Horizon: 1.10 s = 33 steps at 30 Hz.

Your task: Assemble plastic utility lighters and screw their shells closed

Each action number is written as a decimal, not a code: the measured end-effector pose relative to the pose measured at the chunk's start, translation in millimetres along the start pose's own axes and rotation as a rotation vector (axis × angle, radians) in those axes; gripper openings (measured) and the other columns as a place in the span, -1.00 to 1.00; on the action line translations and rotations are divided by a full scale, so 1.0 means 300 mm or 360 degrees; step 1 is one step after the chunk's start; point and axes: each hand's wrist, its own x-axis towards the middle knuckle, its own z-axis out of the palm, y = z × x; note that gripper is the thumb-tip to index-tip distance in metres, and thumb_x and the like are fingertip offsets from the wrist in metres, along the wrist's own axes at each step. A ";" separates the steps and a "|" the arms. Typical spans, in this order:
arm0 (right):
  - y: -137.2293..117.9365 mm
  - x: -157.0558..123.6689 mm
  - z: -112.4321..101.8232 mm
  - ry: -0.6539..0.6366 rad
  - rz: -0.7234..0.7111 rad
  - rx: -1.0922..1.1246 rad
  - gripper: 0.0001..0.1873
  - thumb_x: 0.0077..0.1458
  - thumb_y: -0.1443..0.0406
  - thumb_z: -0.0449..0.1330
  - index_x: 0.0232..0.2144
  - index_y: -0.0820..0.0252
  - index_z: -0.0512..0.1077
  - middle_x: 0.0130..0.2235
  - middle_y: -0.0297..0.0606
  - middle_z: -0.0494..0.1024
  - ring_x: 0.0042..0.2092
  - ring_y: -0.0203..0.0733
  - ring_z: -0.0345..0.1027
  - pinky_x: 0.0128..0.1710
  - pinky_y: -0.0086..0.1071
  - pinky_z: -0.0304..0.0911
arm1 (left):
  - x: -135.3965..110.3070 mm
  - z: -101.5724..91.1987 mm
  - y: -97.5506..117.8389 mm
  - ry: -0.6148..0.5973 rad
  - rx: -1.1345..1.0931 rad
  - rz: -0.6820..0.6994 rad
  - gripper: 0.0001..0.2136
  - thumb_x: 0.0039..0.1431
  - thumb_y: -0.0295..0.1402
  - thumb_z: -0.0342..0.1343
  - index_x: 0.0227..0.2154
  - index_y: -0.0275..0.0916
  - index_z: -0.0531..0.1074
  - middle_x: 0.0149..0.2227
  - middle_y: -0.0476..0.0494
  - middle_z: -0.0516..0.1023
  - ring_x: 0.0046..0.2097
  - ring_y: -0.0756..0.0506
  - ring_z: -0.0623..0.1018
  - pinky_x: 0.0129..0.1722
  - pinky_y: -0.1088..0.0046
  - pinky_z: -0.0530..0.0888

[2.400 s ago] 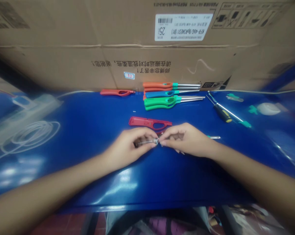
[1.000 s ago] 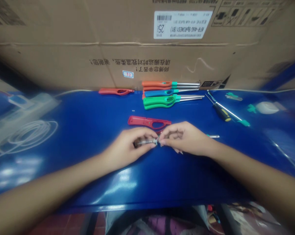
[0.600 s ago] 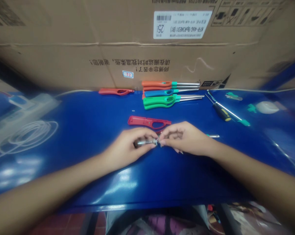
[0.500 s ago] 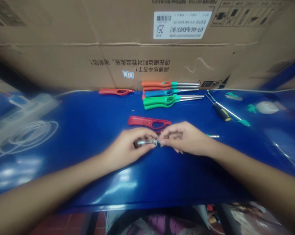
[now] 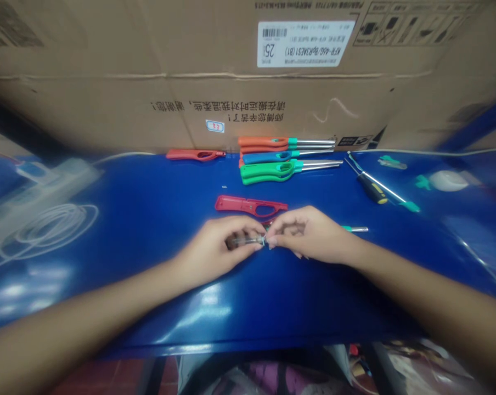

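Between thumb and fingers, my left hand (image 5: 209, 244) holds a small clear lighter fuel tank (image 5: 247, 240) lying sideways. My right hand (image 5: 317, 236) pinches at the tank's right end; its fingertips hide whatever small part is there. Just beyond both hands lies a pink-red lighter shell half (image 5: 235, 203) with a trigger opening. Another small red piece (image 5: 268, 224) shows partly behind my fingers. A metal lighter tube (image 5: 358, 229) with a teal end sticks out from behind my right hand.
Several orange, blue and green lighters (image 5: 268, 171) lie along the cardboard wall (image 5: 120, 109), with a red shell (image 5: 194, 155) left of them. A black-yellow screwdriver (image 5: 372, 189) and a metal rod (image 5: 390, 192) lie right. A power strip (image 5: 67, 181) and coiled white cable (image 5: 50, 227) occupy the left.
The fuel tank has turned slightly in my left fingers. Both hands stay in nearly the same place, and the lighters and tools have not moved.
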 end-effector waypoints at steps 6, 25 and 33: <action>-0.001 -0.003 -0.015 -0.0039 -0.0030 -0.0006 -0.83 0.06 0.26 0.33 -0.31 0.25 0.53 -0.55 -0.42 0.46 -0.59 -0.43 0.28 -0.62 -0.55 0.26 | -0.004 0.005 -0.006 0.0046 -0.0017 0.0002 -0.85 0.22 -0.40 0.24 -0.15 -0.21 0.55 -0.24 -0.02 0.64 -0.36 0.08 0.51 -0.37 0.66 0.43; 0.007 0.000 -0.011 0.0009 -0.0051 -0.0088 -0.80 0.13 0.21 0.27 -0.32 0.27 0.54 -0.55 -0.39 0.44 -0.60 -0.41 0.25 -0.61 -0.52 0.22 | -0.004 0.001 -0.002 0.0106 -0.0019 -0.0056 -0.88 0.16 -0.38 0.30 -0.24 -0.24 0.60 -0.32 -0.02 0.67 -0.41 0.08 0.53 -0.41 0.66 0.44; 0.003 0.000 -0.002 0.0040 -0.0073 -0.0072 -0.86 0.10 0.26 0.28 -0.38 0.26 0.52 -0.51 -0.38 0.47 -0.59 -0.45 0.23 -0.60 -0.53 0.16 | -0.014 0.010 0.000 0.0170 0.0006 -0.0042 -0.87 0.14 -0.39 0.31 -0.23 -0.22 0.62 -0.23 -0.07 0.71 -0.31 0.00 0.65 -0.34 0.61 0.52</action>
